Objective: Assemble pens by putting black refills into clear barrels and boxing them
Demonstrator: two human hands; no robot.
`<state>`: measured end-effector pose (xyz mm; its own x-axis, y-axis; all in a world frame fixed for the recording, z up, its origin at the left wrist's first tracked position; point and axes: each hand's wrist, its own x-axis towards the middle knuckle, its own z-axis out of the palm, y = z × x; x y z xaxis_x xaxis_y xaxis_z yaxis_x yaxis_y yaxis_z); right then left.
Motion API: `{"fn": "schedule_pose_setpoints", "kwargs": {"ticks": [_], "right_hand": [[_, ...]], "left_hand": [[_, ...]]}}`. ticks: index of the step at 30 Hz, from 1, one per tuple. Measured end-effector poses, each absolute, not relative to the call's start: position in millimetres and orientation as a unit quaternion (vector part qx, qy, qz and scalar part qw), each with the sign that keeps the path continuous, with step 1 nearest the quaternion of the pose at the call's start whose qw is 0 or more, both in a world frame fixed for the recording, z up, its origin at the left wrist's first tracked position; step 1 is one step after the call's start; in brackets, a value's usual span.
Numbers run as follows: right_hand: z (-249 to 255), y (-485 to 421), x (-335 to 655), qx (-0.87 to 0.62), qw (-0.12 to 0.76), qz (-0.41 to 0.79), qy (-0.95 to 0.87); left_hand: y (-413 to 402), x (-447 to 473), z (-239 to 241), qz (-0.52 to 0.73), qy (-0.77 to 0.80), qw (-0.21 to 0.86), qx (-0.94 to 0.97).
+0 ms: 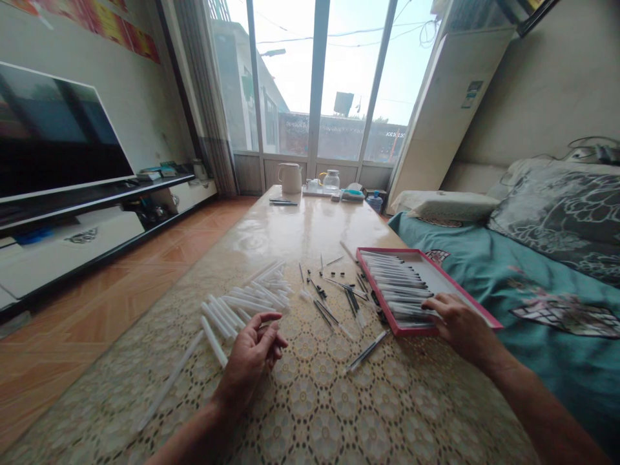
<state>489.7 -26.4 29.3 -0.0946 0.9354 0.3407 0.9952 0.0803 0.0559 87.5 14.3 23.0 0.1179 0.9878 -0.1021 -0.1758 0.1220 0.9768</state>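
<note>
My right hand (pixel 458 326) reaches over the near edge of a red-rimmed box (pixel 448 279). Its fingers are closed at the black end of a pen (pixel 409 308), which lies along a row of similar pens with whitish barrels. Loosely curled, my left hand (pixel 254 345) hovers above the table with its fingers partly apart and nothing visible in them. Just beyond and beside it is a pile of white pen barrels (pixel 252 296). Between the hands lie dark pen refills (pixel 325 312), small black caps (pixel 322 292) and a clear pen (pixel 367 352).
A patterned cover lies over the long table (pixel 300 407). At its far end stand a beige jug (pixel 290 178), a glass pitcher (pixel 331 180) on a tray, and a tissue pack (pixel 352 194). A bed with a teal cover (pixel 484 258) borders the right side.
</note>
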Motion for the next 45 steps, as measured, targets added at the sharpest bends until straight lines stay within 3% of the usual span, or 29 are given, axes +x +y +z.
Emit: {"fn": "schedule_pose_setpoints", "kwargs": {"ticks": [5, 10, 17, 29, 33, 39, 45], "right_hand": [[32, -23, 467, -0.663, 0.172, -0.127, -0.717], [32, -10, 399, -0.617, 0.219, -0.033, -0.755], [20, 30, 329, -0.623, 0.214, 0.040, -0.752], [14, 71, 287, -0.707, 0.190, 0.031, -0.680], [16, 71, 286, -0.726, 0.176, 0.030, -0.665], [16, 57, 300, -0.724, 0.180, 0.039, -0.665], [23, 29, 306, -0.685, 0.234, 0.071, -0.686]], "left_hand": [[16, 85, 23, 0.536, 0.452, 0.573, 0.424], [25, 74, 23, 0.615, 0.472, 0.522, 0.356], [34, 63, 23, 0.631, 0.484, 0.525, 0.302], [32, 68, 20, 0.622, 0.492, 0.500, 0.348], [32, 65, 19, 0.555, 0.511, 0.437, 0.489], [31, 51, 21, 0.405, 0.523, 0.210, 0.720], [33, 45, 17, 0.268, 0.547, 0.161, 0.777]]}}
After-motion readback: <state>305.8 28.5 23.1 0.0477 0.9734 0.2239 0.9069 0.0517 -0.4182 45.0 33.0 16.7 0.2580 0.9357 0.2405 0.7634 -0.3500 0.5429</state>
